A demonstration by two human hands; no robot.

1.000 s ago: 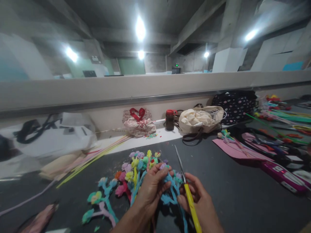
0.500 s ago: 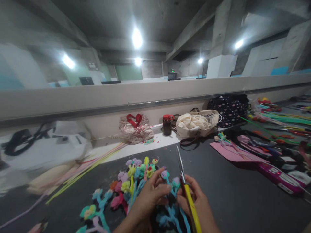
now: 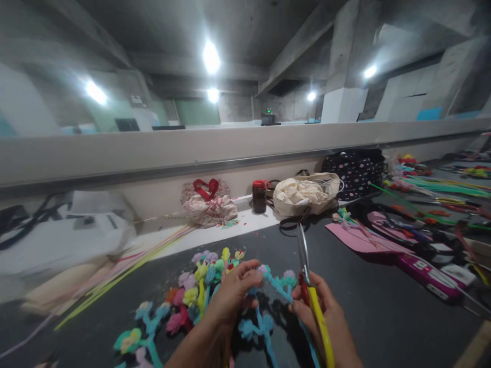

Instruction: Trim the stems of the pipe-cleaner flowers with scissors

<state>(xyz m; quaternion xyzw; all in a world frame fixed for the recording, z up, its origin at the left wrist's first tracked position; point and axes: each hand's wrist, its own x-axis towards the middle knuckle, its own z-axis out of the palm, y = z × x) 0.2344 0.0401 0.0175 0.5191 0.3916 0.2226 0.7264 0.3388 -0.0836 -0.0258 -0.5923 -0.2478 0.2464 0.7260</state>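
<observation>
My right hand [image 3: 322, 312] is closed around scissors [image 3: 317, 317] with yellow handles, blades pointing up and away. The same fingers hold a blue fuzzy pipe-cleaner flower stem [image 3: 282, 290] with lavender and green blossoms. At the left tip of this stem, my left hand [image 3: 240, 286] has its thumb and index finger drawn together on a lavender blossom [image 3: 264, 269]; the exact contact is partly hidden. Below lies another blue pipe-cleaner branch [image 3: 261, 326]. A bunch of colourful pipe-cleaner flowers [image 3: 190, 296] lies left of and behind my left hand, with a blue-green branch [image 3: 151, 327] beside it.
Loose pipe cleaners [image 3: 126, 271] lie at left by a white bag [image 3: 88, 220]. Along the low wall stand a patterned bag [image 3: 209, 207], a red-lidded bottle [image 3: 259, 197], a beige bag [image 3: 307, 194] and a dotted bag [image 3: 355, 174]. A magenta device [image 3: 429, 278] sits right.
My right hand has moved slightly right with the scissors and stem. The stem now slants to the left, and my left thumb and index finger have come closer together at its tip.
</observation>
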